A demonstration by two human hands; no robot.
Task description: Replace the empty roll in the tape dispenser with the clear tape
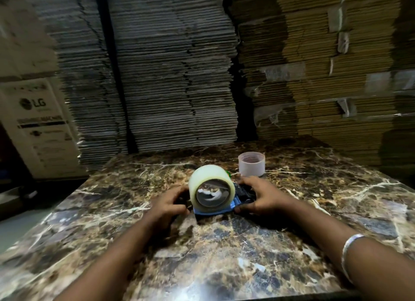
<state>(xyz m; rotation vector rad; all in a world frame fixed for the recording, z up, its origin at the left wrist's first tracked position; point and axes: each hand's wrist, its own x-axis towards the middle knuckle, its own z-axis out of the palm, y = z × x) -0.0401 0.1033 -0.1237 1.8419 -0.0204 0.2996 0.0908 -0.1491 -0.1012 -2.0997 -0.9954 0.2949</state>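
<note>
Both hands grasp the tape dispenser (224,202) at centre frame: left hand (168,202), right hand (258,196). Seat the clear tape (210,177) squarely; empty roll (251,163) stands behind.

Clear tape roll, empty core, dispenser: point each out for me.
clear tape roll (207,174), head view, top of its outer wrap.
empty core (251,167), head view, its side wall.
dispenser (210,211), head view, blue base edge below the roll.

Marble table (224,255), brown with white veining. Behind it, stacks of flattened cardboard (170,76), grey at left and centre, tan at right (325,65), some strips of tape on the tan stack. White LG box (40,125) at far left.
</note>
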